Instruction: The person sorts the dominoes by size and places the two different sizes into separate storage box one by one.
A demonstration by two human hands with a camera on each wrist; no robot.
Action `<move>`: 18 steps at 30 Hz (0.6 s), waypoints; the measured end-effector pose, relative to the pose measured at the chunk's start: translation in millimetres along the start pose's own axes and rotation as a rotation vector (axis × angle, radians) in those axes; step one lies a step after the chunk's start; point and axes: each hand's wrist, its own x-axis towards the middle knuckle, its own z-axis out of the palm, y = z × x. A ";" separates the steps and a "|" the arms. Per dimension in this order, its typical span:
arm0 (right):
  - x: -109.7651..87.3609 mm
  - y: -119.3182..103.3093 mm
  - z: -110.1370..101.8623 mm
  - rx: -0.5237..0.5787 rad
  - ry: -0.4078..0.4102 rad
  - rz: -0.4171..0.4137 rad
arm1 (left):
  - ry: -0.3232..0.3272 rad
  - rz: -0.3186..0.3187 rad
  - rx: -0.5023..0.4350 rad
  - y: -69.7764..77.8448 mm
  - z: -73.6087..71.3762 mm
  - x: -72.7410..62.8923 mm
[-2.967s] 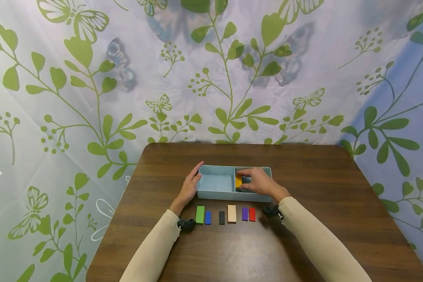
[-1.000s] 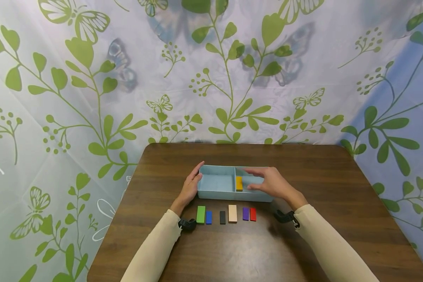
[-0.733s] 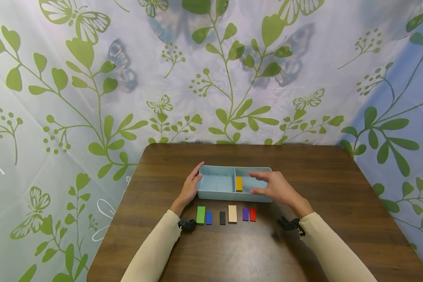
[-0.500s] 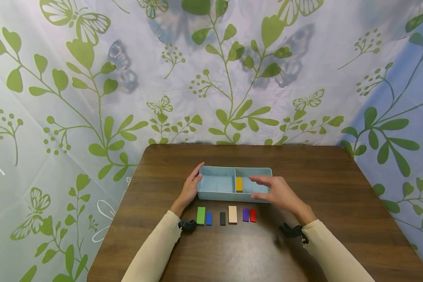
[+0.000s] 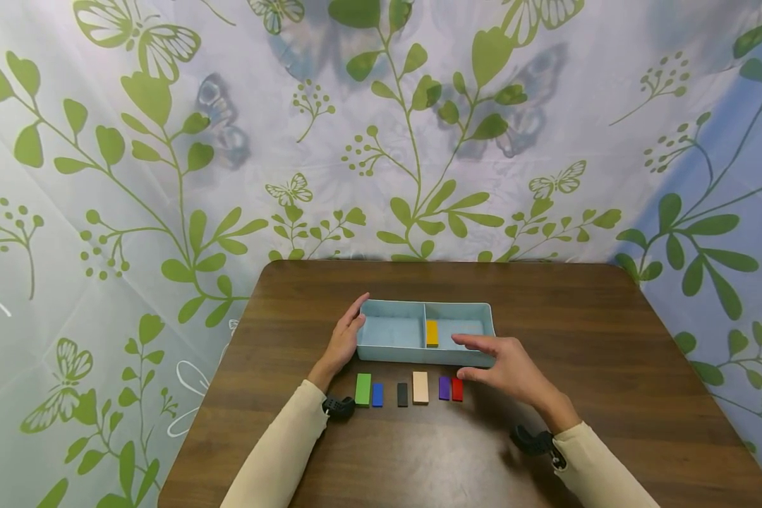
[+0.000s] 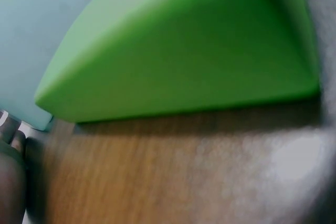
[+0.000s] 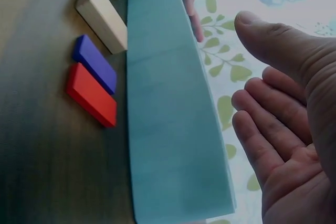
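A light blue two-compartment box [image 5: 390,353] lies lengthwise on the table. My left hand [image 5: 343,342] rests along its left end, fingers straight, thumb by the rim. Inside the right compartment, a yellow block [image 5: 432,333] stands against the divider. My right hand [image 5: 508,363] hovers over the box's front right, holding nothing, thumb and fingers spread apart. Below its thumb lie a red block [image 5: 458,389] and a purple block [image 5: 444,387], also seen by the right wrist camera as red block [image 7: 92,95] and purple block [image 7: 94,62]. The left compartment's floor shows no block.
Left along the same row are a beige block [image 5: 420,388], a black block [image 5: 403,394], a blue block [image 5: 377,395] and a green block [image 5: 363,389], which fills much of the left wrist view. Behind the brown table [image 5: 546,296] hangs a leaf-patterned cloth [image 5: 330,141].
Three seconds ago my right hand was at the yellow block in the right compartment. It has let go and moved right and toward me, out over the front wall. My left hand has stayed.
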 end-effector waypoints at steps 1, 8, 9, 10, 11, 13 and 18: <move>-1.8 -0.2 1.4 -0.005 0.001 -0.003 | -0.005 -0.003 -0.003 4.4 -0.6 -1.4; -6.8 -1.5 15.2 -0.020 0.015 -0.059 | -0.009 0.017 -0.005 18.5 -1.0 -6.0; -6.9 -1.2 17.8 -0.017 0.016 -0.066 | -0.015 0.014 -0.009 18.7 -1.6 -6.1; -7.1 -1.1 20.3 -0.021 0.016 -0.072 | -0.017 0.012 -0.008 18.1 -1.8 -5.7; -7.4 -1.0 22.7 -0.025 0.016 -0.075 | -0.021 0.010 -0.008 18.0 -2.2 -5.5; -8.1 -0.3 27.6 -0.036 0.013 -0.081 | -0.026 0.006 -0.008 17.7 -2.5 -5.4; -10.7 2.5 37.7 -0.038 0.006 -0.101 | -0.035 0.017 -0.007 16.5 -1.2 -5.1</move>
